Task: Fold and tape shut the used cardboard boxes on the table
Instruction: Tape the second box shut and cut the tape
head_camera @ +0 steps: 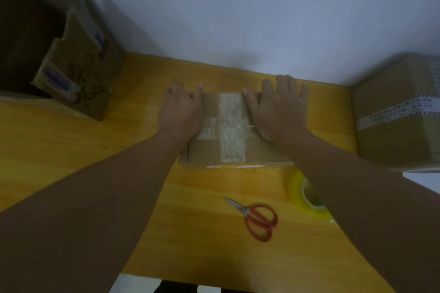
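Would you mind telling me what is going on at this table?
A person presses the left hand and right hand flat on a small cardboard box at the middle of the table. Clear tape already crosses its closed top. Red-handled scissors and a tape roll lie nearer the person, untouched. An open carton stands at left, a taped carton at right.

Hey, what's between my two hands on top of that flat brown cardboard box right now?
In the head view, a wide strip of whitish tape runs across the flat brown cardboard box between the left hand and the right hand.
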